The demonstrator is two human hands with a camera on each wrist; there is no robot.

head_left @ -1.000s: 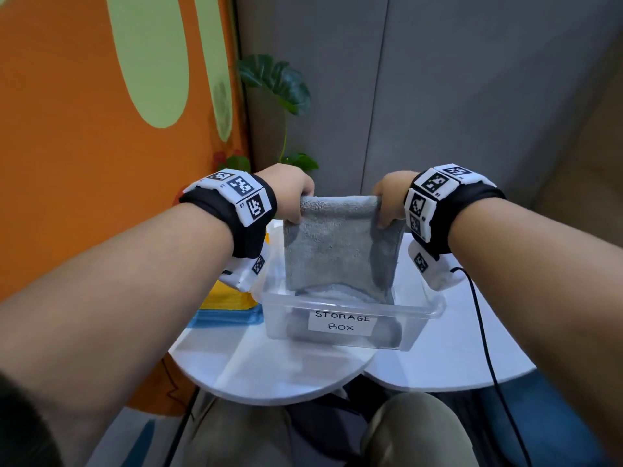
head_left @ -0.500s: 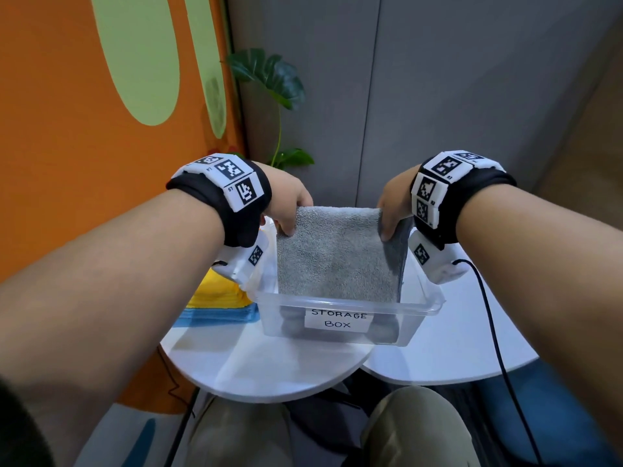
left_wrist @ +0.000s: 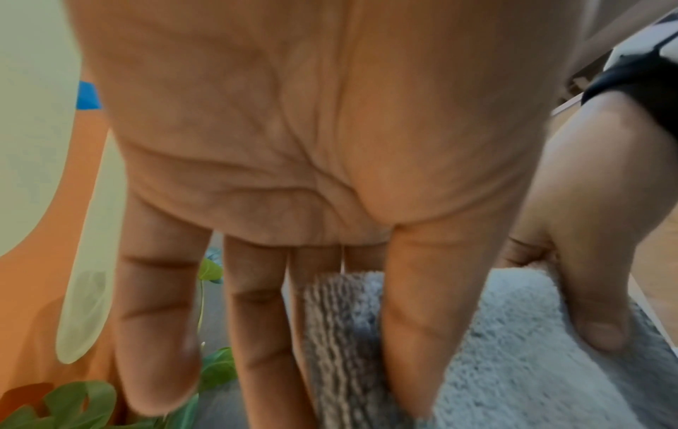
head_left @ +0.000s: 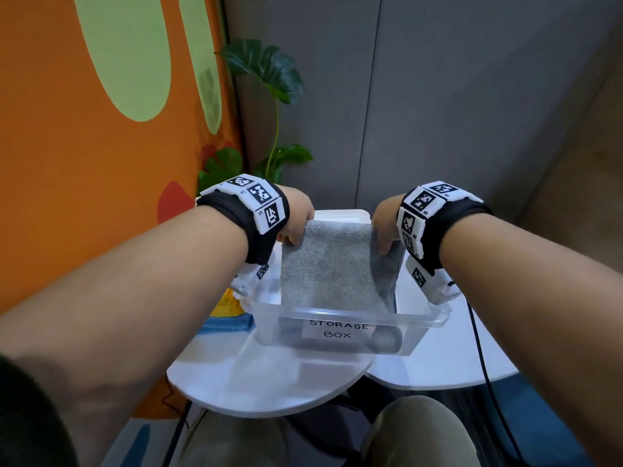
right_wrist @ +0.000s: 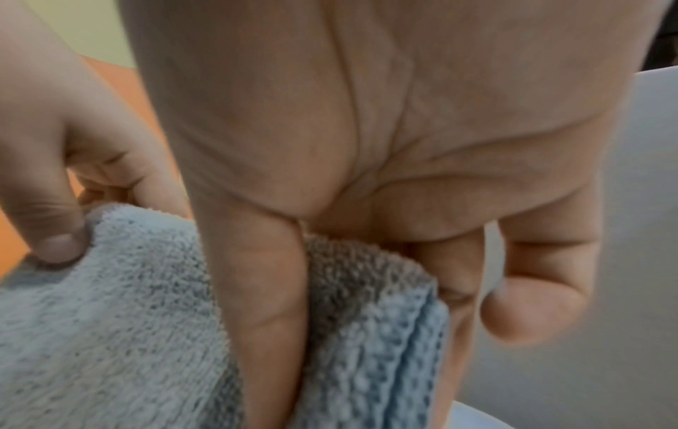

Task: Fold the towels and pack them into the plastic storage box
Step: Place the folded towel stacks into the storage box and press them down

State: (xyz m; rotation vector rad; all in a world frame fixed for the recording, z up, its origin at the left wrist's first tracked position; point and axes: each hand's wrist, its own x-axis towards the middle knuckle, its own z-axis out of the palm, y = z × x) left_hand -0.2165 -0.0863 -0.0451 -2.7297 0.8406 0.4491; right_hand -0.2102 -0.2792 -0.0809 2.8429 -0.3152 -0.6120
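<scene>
The towel (head_left: 332, 264) is soft, light and limp, a folded grey terry pad of several layers. It will sag wherever it is not supported, and the layers could slide apart if only the outer one is caught. The sound place to take it is where it is taken now: at the two upper corners, thumb on the near face and fingers behind, with all layers pinched together.

The left hand (head_left: 296, 219) pinches the upper left corner; in the left wrist view the thumb (left_wrist: 411, 319) lies along the near face with the stacked edges beside it. The right hand (head_left: 384, 227) pinches the upper right corner in the same way, its thumb (right_wrist: 268, 304) pressed over the ribbed layered edge. Both grips are clenched on cloth.

The towel hangs upright between the hands with its lower part inside the box (head_left: 435, 320), which stands on the white table (head_left: 269, 382). Through the clear wall a darker grey mass shows at the bottom, probably more towel, though the plastic blurs it too much to be sure. The near face looks fluffy and pale grey; the right edge shows a darker, waffle-like weave. More folded cloth, yellow over blue (head_left: 229, 315), lies on the table just left of the box.
</scene>
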